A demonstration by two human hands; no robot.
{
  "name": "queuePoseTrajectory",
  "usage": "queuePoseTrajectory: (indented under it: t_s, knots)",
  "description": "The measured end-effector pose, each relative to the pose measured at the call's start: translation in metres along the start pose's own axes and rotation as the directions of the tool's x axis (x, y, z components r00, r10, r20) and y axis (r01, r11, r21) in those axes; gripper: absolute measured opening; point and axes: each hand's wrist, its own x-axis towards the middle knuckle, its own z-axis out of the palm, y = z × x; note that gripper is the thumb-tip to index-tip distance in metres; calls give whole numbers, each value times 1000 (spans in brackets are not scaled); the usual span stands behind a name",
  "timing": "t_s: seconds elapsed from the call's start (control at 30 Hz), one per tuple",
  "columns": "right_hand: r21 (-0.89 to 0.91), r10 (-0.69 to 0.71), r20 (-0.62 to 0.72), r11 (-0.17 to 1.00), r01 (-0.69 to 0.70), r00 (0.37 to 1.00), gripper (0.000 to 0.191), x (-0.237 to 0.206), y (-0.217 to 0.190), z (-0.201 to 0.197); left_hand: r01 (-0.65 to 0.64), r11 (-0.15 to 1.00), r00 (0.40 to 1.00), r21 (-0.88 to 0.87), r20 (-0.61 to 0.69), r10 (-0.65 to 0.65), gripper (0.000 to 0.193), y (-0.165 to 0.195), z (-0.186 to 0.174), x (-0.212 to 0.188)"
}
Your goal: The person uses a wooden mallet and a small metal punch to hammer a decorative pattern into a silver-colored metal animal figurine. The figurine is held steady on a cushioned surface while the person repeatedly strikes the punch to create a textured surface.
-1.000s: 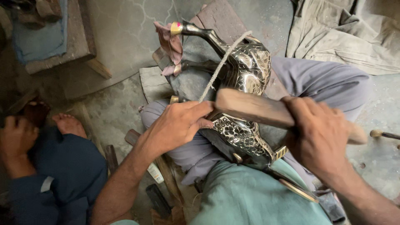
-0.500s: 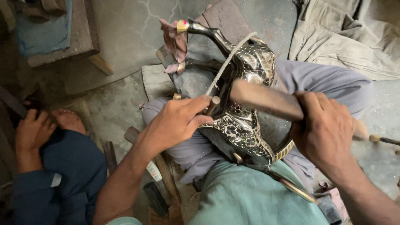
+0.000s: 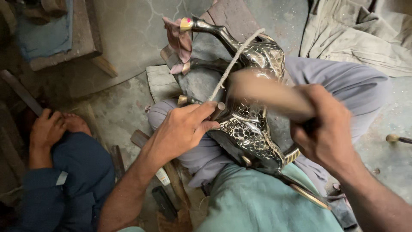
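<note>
Now: your left hand (image 3: 182,131) fingers pinch small punch (image 3: 218,109) against engraved metal ewer (image 3: 253,116); ewer lies lengthwise across lap, spout (image 3: 212,30) pointing away. Your right hand (image 3: 328,129) fingers clench blurred wooden mallet (image 3: 266,90) above ewer.

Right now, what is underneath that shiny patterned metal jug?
The metal jug lies across the person's lap, on grey trousers, with a grey cloth pad under its spout end. The jug's underside is covered, so nothing else there can be seen.

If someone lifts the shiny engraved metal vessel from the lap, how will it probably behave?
The vessel looks like solid metal, so probably stiff and rather heavy. Its polished surface may be slippery. With its rounded body and long spout, it could roll or tip if unsupported.
</note>
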Motion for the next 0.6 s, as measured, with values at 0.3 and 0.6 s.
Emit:
queuePoseTrajectory:
  t_s: [0.3,0.6]
  knots:
    - [-552,-445,49,734,396,894,64,2,5,3,58,997,996,54,69,-62,28,1,-2,3]
    - [-386,-330,58,863,326,942,62,-1,12,-5,29,998,996,49,85,-33,32,2,-4,5]
